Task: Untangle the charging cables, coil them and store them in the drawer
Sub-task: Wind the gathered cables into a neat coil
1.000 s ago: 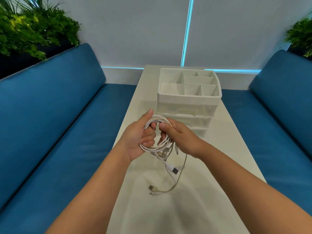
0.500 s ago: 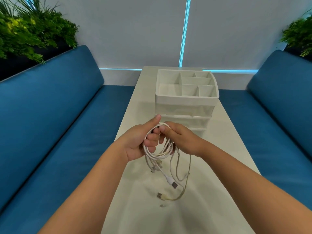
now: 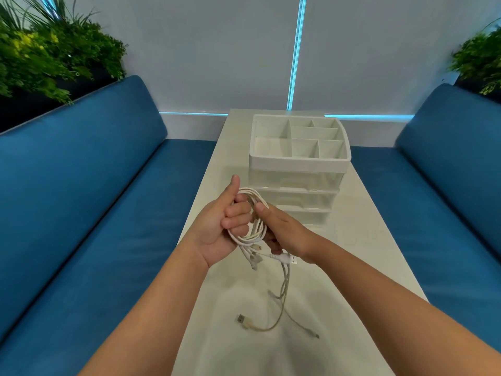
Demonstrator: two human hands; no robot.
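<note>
Bundle of white charging cables held between both hands, above counter, just in front of drawer organizer. Left hand fingers curled round coil, thumb up. Right hand pinches coil from other side. Coil loop stands roughly upright; loose tails hang down toward viewer, USB plug and small connector lying on counter. Organizer's top tray compartments empty; drawers closed, contents unclear
</note>
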